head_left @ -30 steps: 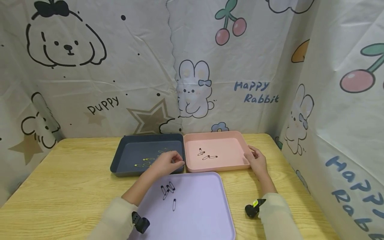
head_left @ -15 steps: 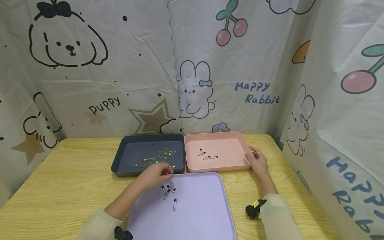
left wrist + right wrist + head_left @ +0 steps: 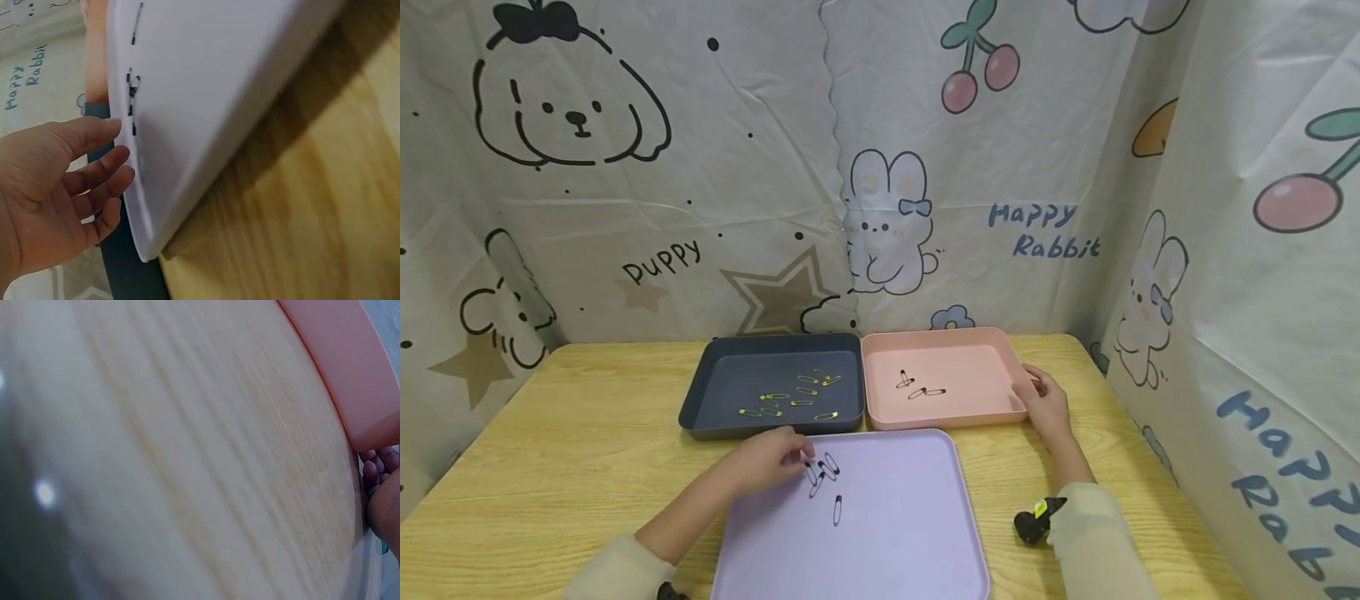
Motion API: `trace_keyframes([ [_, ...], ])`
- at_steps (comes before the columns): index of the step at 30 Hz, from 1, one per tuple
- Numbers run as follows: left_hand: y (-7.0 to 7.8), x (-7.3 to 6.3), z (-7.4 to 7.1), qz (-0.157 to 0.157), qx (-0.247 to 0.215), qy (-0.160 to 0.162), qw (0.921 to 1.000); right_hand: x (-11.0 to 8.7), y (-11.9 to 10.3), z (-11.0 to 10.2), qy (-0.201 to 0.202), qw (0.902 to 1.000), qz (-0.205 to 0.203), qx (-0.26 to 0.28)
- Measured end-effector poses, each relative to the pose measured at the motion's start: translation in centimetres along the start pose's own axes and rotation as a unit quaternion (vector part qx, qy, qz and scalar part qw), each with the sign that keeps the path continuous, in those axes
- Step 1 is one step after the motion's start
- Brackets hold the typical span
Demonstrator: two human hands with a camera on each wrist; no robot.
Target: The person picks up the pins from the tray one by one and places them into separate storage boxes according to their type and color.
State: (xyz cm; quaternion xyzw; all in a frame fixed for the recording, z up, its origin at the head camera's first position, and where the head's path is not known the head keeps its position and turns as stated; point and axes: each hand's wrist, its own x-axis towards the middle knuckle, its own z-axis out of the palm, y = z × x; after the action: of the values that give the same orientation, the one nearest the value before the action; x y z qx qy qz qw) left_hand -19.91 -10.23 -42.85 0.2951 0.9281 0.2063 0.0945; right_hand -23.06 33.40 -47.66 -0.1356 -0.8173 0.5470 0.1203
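My left hand (image 3: 767,460) is over the far left corner of the lavender tray (image 3: 895,533), fingers loosely bent and apart, with nothing between them. Its fingertips are right beside a small cluster of black-headed safety pins (image 3: 828,473); another safety pin (image 3: 837,510) lies by itself closer to me. In the left wrist view, a gap separates the thumb (image 3: 103,131) from the fingers. My right hand (image 3: 1047,404) holds the right rim of the pink tray (image 3: 970,362), thumb at the rim and fingers outside. The right wrist view shows its curled fingers (image 3: 372,475) at the tray's corner.
A dark blue-grey tray (image 3: 730,367) with several yellow safety pins (image 3: 802,403) stands left of the pink tray, side by side. Several black safety pins (image 3: 935,392) lie in the pink one. A patterned cloth (image 3: 760,167) hangs behind and right of the wooden table (image 3: 572,433).
My left hand has come from above the dark tray back and left to the safety pins on the lavender tray. A yellow safety pin shows where it was. The right hand stays put.
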Motion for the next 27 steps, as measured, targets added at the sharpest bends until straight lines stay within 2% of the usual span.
trace_keyframes([
  [6, -0.38, -0.2, 0.43, 0.022, 0.024, 0.005, 0.9995, 0.08, 0.19, -0.02, 0.002, 1.0, 0.002, -0.004],
  [12, -0.31, -0.22, 0.25, 0.027, 0.045, 0.014, 0.9985, 0.22, 0.22, -0.08, -0.003, 1.0, 0.004, -0.005],
  [16, -0.35, -0.15, 0.27, 0.031, 0.049, 0.008, 0.9983, 0.18, 0.12, -0.1, -0.002, 1.0, 0.003, -0.005],
  [23, -0.6, 0.2, 0.12, 0.002, -0.01, -0.045, 0.9989, 0.05, -0.13, -0.12, -0.003, 1.0, 0.008, 0.002],
  [27, -0.85, 0.33, -0.07, 0.013, -0.039, -0.069, 0.9967, 0.0, -0.14, -0.07, -0.006, 1.0, 0.007, 0.0],
])
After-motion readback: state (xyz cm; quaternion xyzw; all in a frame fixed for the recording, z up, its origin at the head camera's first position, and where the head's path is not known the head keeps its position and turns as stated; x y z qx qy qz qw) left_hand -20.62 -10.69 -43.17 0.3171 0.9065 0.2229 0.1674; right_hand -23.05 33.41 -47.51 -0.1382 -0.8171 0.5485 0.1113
